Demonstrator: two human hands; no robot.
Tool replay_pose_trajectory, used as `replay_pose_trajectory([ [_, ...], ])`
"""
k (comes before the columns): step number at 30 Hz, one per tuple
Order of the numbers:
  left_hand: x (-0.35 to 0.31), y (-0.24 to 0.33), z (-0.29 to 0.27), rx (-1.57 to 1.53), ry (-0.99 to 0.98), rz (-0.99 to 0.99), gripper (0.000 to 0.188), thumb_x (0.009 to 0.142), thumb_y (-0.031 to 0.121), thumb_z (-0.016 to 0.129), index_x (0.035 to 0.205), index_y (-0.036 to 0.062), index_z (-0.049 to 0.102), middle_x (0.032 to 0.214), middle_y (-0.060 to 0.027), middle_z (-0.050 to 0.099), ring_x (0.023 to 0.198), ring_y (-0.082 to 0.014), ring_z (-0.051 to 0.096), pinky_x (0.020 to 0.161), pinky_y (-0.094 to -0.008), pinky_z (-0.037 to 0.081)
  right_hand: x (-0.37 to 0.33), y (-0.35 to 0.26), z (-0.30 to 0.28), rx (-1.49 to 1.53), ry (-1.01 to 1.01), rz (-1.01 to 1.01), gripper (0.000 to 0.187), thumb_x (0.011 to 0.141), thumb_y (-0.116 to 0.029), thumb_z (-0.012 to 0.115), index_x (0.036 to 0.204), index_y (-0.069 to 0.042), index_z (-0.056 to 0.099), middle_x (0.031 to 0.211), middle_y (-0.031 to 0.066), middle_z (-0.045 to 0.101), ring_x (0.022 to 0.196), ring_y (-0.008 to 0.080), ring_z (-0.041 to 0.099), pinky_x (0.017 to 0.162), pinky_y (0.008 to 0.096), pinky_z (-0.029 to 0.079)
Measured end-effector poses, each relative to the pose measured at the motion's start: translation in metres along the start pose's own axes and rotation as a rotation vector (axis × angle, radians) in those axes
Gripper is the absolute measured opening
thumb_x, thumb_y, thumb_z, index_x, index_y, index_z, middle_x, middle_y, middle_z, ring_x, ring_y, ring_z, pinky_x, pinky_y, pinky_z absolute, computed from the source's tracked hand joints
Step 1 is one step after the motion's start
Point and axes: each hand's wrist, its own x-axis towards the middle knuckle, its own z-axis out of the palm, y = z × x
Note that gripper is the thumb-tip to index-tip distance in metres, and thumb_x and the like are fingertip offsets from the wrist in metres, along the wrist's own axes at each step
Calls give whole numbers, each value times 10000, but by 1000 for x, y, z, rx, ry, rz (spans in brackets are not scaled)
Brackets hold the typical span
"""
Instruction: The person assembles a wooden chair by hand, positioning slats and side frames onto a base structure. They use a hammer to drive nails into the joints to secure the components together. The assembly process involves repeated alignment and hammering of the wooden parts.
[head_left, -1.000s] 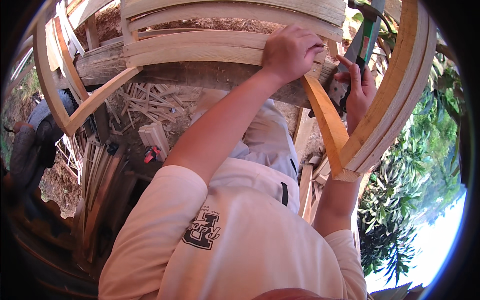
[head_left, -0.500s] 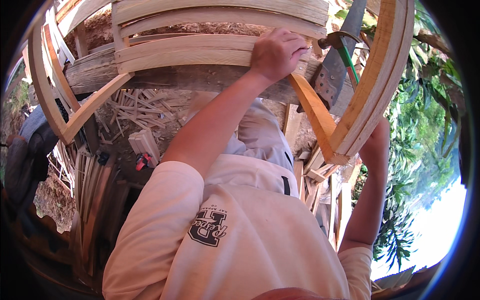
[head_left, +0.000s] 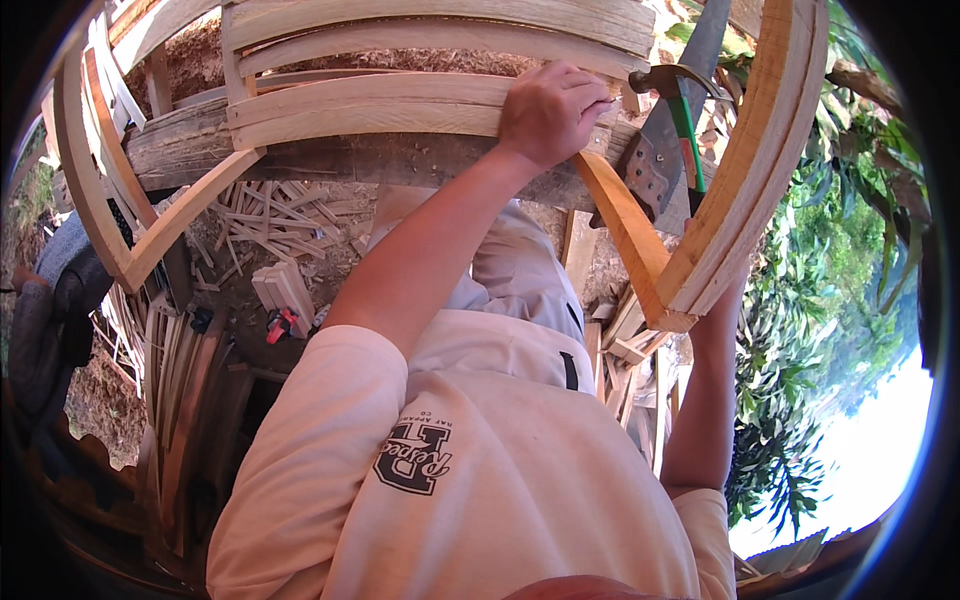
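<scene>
My left hand [head_left: 548, 112] rests on the right end of a pale curved slat [head_left: 370, 108] in a wooden chair-like frame. Its thumb and fingers are pinched together, and a thin tip like a nail's shows at them. A claw hammer [head_left: 686, 135] with a green and black handle is raised just right of that hand, head toward the fingertips. My right hand is mostly hidden behind the thick wooden post [head_left: 748, 170], closed round the hammer's lower handle. Below the post, a yellowish rail [head_left: 622, 222] runs from the slats to its lower end.
A handsaw [head_left: 655, 165] lies on the weathered beam [head_left: 350, 160] behind the hammer. Offcuts [head_left: 275, 220] litter the ground, near a bundle of short sticks [head_left: 285, 290]. At far left a person in dark sleeves [head_left: 65, 290] is partly visible. Green plants border the right.
The hammer has dropped slightly and tipped more upright, showing more of its handle. My right forearm has shifted left behind the post. My left hand stays almost where it was.
</scene>
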Motion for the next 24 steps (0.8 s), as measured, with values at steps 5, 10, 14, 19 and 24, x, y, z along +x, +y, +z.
replay_pose_trajectory([
  [5,2,1,0,-13,10,-20,62,796,162,774,855,154,754,895,13,745,879,-191,686,775,-380,549,0,5,10,114,42,-115,249,823,-112,732,1023,18,658,897,171,727,816,300,730,706,371,550],
  [10,1,0,-1,-16,15,8,63,793,155,775,852,146,755,891,12,744,865,-196,689,769,-379,553,-2,-4,2,171,35,38,243,839,-117,722,1022,21,642,880,173,722,813,310,732,692,370,547],
  [14,1,2,-2,-17,8,-14,58,795,156,774,849,143,757,883,13,743,863,-195,691,770,-376,552,1,10,10,92,40,-152,247,837,-109,721,1031,18,636,878,175,719,804,333,729,688,377,546],
  [19,0,-1,-1,-15,0,-6,66,795,163,778,853,139,761,888,16,744,871,-191,691,775,-374,550,1,-7,2,86,20,-60,272,826,-105,728,1049,16,630,869,182,704,807,375,714,694,398,545],
  [24,0,0,-1,-14,2,-10,64,797,164,777,855,142,763,889,16,744,876,-190,690,776,-371,550,3,10,7,56,21,-136,284,811,-106,738,1044,16,632,871,188,700,816,388,706,706,409,542],
])
